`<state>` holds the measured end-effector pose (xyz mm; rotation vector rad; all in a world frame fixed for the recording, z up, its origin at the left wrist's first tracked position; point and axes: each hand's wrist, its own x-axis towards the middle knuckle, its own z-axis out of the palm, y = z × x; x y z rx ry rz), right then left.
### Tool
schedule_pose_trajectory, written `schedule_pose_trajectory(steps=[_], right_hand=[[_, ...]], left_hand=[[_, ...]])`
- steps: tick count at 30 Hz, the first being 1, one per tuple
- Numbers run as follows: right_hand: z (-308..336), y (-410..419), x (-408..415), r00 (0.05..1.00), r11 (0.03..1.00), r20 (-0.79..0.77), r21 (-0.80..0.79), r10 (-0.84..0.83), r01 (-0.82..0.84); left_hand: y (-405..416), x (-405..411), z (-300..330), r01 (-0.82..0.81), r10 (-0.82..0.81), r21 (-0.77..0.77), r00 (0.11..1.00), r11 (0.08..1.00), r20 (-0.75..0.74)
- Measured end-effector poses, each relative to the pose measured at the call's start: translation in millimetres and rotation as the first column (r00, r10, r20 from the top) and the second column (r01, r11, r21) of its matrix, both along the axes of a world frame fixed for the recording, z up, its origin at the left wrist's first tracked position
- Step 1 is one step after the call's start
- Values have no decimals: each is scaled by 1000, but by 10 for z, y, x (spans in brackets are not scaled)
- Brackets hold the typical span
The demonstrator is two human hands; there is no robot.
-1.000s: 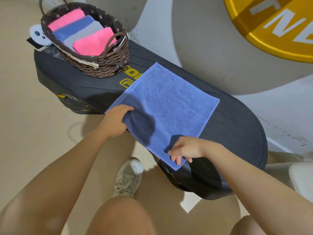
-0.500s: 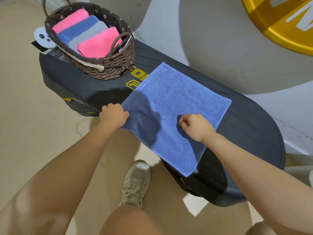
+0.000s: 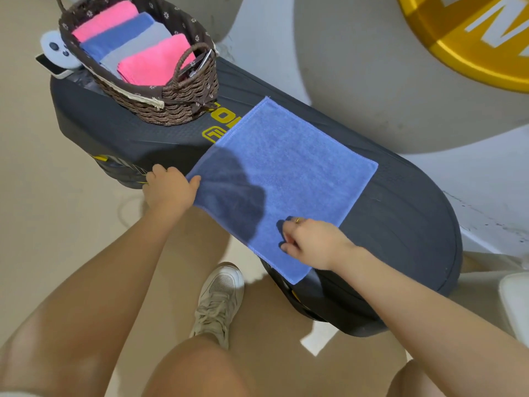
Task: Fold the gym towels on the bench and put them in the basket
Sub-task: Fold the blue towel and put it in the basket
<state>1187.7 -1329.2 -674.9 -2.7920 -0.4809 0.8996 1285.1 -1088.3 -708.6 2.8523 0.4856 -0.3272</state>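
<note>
The square blue terry towel lies flat on the black padded bench, near edge overhanging. The left hand pinches its near-left corner; the right hand (1 ring) pinches the near edge, so folding goes away, toward the far edge.

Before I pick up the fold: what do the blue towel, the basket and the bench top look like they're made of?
Blue towel: soft looped terry or microfibre by its fuzzy nap, with stitched hems. Basket: woven brown wicker or twisted rope, with a floral fabric liner. Bench: matte black padding, probably vinyl or rubber, with fine ribbed grooves.
</note>
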Motion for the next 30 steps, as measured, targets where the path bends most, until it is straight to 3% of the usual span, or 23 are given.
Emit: schedule_pose_trajectory(steps=[4, 7, 10, 12, 15, 19, 20, 22, 23, 25, 27, 28, 30], right_hand=[[-69, 107, -168, 1000, 1000, 22, -29, 6, -6], [-106, 247, -313, 996, 976, 73, -213, 54, -37], [-168, 343, -433, 977, 942, 160, -325, 138, -80], [-158, 284, -399, 979, 967, 177, -249, 102, -56], [-33, 63, -240, 983, 981, 16, 62, -183, 182], [36, -199, -203, 863, 812, -267, 306, -428, 497], [49, -249, -209, 803, 721, -366, 366, -469, 588], [68, -351, -211, 626, 430, -590, 455, -510, 780], [69, -414, -199, 553, 295, -656, 470, -514, 832], [72, -546, -165, 473, 120, -704, 490, -529, 863], [87, -670, -112, 467, 56, -700, 524, -540, 850], [114, -719, -79, 488, 80, -677, 539, -550, 839], [160, -796, -6, 553, 219, -589, 542, -589, 811]], left_hand=[[54, -27, 17, -25, 19, -126, 999, 992, -49], [33, -112, 74, -35, 89, -431, 991, 901, 105], [12, -200, 149, -20, 165, -586, 967, 810, 194], [35, -219, 163, -5, 209, -643, 947, 766, 242], [65, -189, 177, -8, 265, -706, 930, 708, 255], [33, -141, 260, -50, 225, -783, 968, 620, 116], [18, -133, 292, -59, 218, -793, 971, 606, 94], [3, -122, 349, -82, 249, -821, 966, 564, 74], [-3, -118, 375, -94, 268, -835, 961, 542, 66], [-29, -104, 426, -115, 278, -852, 960, 511, 37], [-91, -47, 489, -171, 290, -866, 956, 470, -32], [-129, 4, 520, -223, 310, -867, 947, 445, -84], [-201, 128, 562, -344, 372, -864, 906, 369, -202]])
